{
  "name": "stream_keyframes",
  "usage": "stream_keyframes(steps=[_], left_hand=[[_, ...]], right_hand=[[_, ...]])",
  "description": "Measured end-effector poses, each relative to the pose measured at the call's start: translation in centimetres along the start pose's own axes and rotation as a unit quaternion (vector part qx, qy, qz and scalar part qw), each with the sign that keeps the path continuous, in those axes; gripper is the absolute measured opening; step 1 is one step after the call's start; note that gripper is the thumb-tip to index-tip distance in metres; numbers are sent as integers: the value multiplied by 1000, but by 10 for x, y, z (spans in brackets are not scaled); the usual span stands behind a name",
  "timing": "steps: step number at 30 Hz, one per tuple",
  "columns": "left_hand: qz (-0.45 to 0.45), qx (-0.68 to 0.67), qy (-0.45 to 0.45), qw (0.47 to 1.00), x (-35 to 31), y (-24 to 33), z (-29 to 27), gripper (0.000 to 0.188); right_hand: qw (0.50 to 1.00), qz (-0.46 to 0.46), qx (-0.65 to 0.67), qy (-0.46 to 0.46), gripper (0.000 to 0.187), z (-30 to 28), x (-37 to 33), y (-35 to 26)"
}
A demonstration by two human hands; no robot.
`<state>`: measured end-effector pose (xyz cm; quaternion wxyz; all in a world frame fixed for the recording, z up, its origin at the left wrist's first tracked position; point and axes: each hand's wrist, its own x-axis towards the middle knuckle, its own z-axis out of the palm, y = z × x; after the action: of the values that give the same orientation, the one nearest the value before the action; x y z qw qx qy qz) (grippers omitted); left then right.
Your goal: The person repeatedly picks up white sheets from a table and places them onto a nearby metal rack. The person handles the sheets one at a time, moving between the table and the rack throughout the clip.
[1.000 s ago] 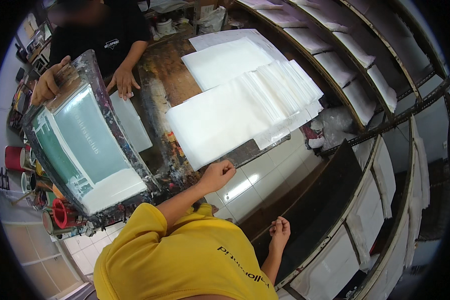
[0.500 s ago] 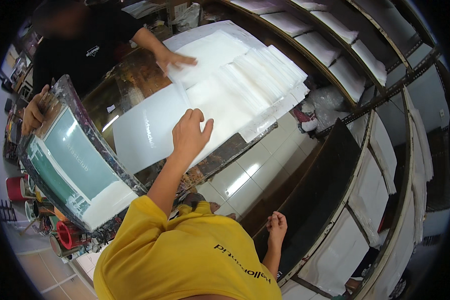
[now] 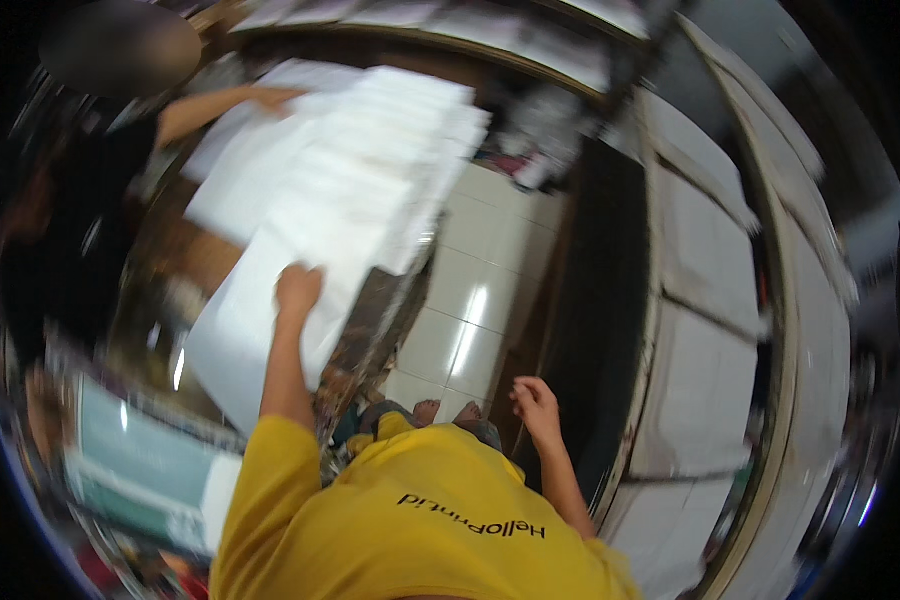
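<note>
The left hand (image 3: 298,288), fingers bunched narrow, is at the white sheets (image 3: 345,185) overlapping on the worktop (image 3: 368,312), whether pinching one I cannot tell, while the right hand (image 3: 538,408), fingers loosely curled and slightly parted, hangs near a black panel (image 3: 602,260).

On the tabletop (image 3: 378,300) before you, left of centre in the frame, lie overlapping paper sheets (image 3: 315,190). A framed screen (image 3: 140,445) sits at lower left, nearer you than the sheets. A co-worker (image 3: 80,240) is at left, beyond that screen. Right of the tabletop runs tiled floor (image 3: 480,265), then racks (image 3: 653,270) bearing more sheets; another loaded shelf (image 3: 440,42) crosses the top.
</note>
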<state>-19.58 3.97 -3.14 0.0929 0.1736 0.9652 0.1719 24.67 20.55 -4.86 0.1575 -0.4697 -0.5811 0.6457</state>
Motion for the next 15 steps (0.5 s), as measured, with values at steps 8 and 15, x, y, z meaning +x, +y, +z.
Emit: stream_keyframes(steps=[8, 15], left_hand=[[357, -154, -103, 916, -132, 126, -8, 19], [539, -165, -216, 797, -237, 198, 15, 13]], right_hand=[[990, -102, 13, -98, 51, 25, -19, -77], [967, -211, -145, 17, 36, 6, -30, -101]])
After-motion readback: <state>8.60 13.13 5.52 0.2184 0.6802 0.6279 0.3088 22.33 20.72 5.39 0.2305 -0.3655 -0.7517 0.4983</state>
